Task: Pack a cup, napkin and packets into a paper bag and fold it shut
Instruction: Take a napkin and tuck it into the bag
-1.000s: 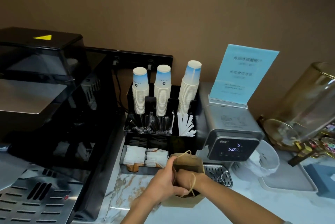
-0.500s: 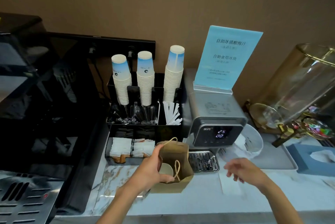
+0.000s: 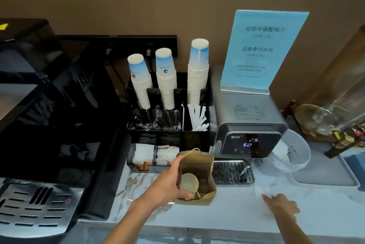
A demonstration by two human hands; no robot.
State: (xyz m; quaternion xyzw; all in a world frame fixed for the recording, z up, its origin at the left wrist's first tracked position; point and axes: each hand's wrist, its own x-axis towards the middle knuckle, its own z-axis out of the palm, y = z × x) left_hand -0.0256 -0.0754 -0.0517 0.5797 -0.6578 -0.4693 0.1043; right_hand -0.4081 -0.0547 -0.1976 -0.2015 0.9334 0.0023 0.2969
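A brown paper bag (image 3: 199,166) stands open on the marble counter, in front of the black organizer. A white paper cup (image 3: 188,182) sits upright inside it. My left hand (image 3: 169,184) grips the bag's left rim and holds the mouth open. A white napkin (image 3: 265,186) lies flat on the counter to the right of the bag. My right hand (image 3: 281,205) rests palm down on the napkin's near edge, fingers spread. White and brown packets (image 3: 144,155) fill the organizer's front compartments, behind the left hand.
Three stacks of paper cups (image 3: 166,79) and stirrers stand in the organizer. A grey water dispenser (image 3: 248,125) with a drip grate (image 3: 233,172) stands right of the bag, a blue sign on top. A black coffee machine (image 3: 49,125) fills the left; a white tray (image 3: 324,180) and glass jar lie right.
My right hand left the bag, swung right and came down onto the napkin. My left hand kept its hold on the bag's rim, and the cup now shows inside.
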